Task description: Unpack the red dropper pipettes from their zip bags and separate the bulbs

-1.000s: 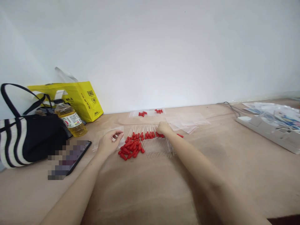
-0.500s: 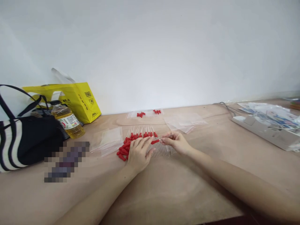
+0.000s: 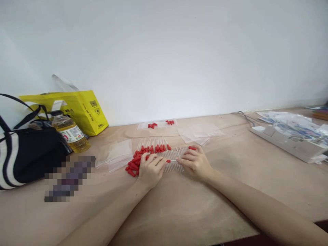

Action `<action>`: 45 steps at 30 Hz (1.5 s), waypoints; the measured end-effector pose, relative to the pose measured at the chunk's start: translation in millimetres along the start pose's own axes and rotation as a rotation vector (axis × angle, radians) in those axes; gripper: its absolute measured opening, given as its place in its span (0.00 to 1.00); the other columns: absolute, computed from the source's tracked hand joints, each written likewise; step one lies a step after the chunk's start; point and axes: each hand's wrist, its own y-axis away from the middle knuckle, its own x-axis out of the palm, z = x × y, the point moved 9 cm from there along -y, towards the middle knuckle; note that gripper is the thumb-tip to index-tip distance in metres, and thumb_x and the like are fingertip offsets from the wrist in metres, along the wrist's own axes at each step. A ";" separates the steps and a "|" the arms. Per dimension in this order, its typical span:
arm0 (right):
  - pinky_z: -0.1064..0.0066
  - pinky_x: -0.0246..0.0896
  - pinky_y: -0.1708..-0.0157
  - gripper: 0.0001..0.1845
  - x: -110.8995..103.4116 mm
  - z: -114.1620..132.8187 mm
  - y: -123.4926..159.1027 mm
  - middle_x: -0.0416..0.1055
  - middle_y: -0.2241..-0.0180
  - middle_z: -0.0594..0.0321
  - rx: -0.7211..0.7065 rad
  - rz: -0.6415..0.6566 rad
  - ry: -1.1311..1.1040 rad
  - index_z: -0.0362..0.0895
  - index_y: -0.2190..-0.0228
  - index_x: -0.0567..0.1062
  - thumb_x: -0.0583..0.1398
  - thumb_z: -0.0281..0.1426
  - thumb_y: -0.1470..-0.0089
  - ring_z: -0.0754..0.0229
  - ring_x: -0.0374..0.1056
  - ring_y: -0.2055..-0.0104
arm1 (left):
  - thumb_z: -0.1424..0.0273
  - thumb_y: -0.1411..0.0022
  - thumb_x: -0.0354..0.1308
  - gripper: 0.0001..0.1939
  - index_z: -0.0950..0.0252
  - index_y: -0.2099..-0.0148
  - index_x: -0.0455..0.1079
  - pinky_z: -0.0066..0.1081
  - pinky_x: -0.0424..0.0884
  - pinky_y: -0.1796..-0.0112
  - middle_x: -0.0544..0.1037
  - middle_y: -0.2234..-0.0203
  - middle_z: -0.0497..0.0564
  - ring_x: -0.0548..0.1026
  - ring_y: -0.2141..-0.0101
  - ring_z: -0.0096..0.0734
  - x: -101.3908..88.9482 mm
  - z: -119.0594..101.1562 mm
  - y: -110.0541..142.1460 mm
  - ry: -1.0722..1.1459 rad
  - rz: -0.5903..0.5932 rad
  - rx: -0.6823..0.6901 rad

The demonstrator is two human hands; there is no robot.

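My left hand (image 3: 151, 169) is closed, its fingertips around a red rubber bulb (image 3: 168, 161). From that bulb a thin clear dropper tube (image 3: 173, 161) runs across to my right hand (image 3: 196, 163), which pinches its other end. Another red bulb (image 3: 192, 148) shows at the upper fingers of my right hand; whether it is held there is unclear. Below and behind both hands lies a row of clear tubes (image 3: 169, 167). A heap of loose red bulbs (image 3: 133, 165) sits left of my left hand. Behind it, several droppers with red bulbs (image 3: 160, 148) point toward the wall.
Clear zip bags lie at left (image 3: 116, 153) and at back right (image 3: 200, 132). Two red clusters (image 3: 152, 125) rest on a bag near the wall. At left stand an oil bottle (image 3: 73, 133), a yellow bag (image 3: 89, 112) and a black bag (image 3: 38, 147). A white tray (image 3: 287, 143) holds plastic packets.
My right hand has moved slightly right and down, and its fingers are more curled. More of the tube shows between the hands. A red bulb now shows at my right fingers. The view has shifted slightly.
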 end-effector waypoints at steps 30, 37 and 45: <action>0.50 0.24 0.44 0.11 19.8 11.5 10.5 0.74 0.70 0.64 -0.007 0.115 0.200 0.46 0.68 0.71 0.50 0.23 0.46 0.59 0.57 0.47 | 0.78 0.43 0.48 0.12 0.60 0.66 0.72 0.47 0.57 0.54 0.78 0.66 0.46 0.72 0.64 0.35 2.0 -2.7 6.0 -0.002 0.033 0.062; 0.68 0.51 0.58 0.11 14.7 -24.4 7.2 0.73 0.69 0.62 0.323 0.149 0.222 0.49 0.67 0.74 0.52 0.34 0.45 0.61 0.65 0.62 | 0.71 0.43 0.52 0.07 0.59 0.65 0.72 0.38 0.64 0.62 0.76 0.66 0.49 0.70 0.65 0.35 -8.4 23.4 2.9 -0.025 -0.021 -0.058; 0.76 0.54 0.70 0.16 30.0 -90.4 15.1 0.72 0.69 0.57 0.671 0.463 0.156 0.40 0.68 0.72 0.46 0.23 0.47 0.62 0.67 0.67 | 0.70 0.40 0.46 0.11 0.64 0.60 0.69 0.30 0.68 0.65 0.71 0.68 0.52 0.71 0.67 0.31 -11.4 83.7 9.4 0.145 -0.007 -0.360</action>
